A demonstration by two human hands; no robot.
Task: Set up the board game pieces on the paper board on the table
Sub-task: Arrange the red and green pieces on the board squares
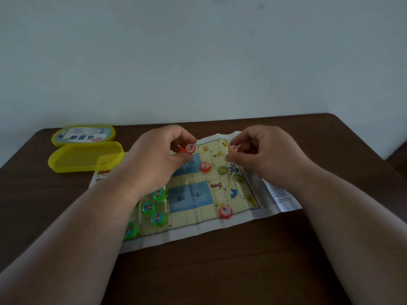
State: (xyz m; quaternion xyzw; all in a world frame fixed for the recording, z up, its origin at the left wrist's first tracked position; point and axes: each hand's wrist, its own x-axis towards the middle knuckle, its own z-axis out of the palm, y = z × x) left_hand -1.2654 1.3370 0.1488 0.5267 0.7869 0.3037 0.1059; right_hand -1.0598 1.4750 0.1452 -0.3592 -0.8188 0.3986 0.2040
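Observation:
The paper board [198, 230] lies crumpled on the brown table, with two blue squares in its middle. My left hand [158, 157] pinches a red round piece [190, 148] above the board's far side. A second red piece [233, 149] is held between the fingertips of my right hand [264, 155], over the far right corner. Two more red pieces rest on the board, one [205, 166] near the centre and one [225, 211] at the near right edge. Several green pieces [148, 208] sit on the left part, some hidden under my left forearm.
A yellow plastic box [66, 164] stands open at the far left of the table [220, 271], with its labelled lid [83, 134] behind it. A pale wall rises right behind the table's far edge.

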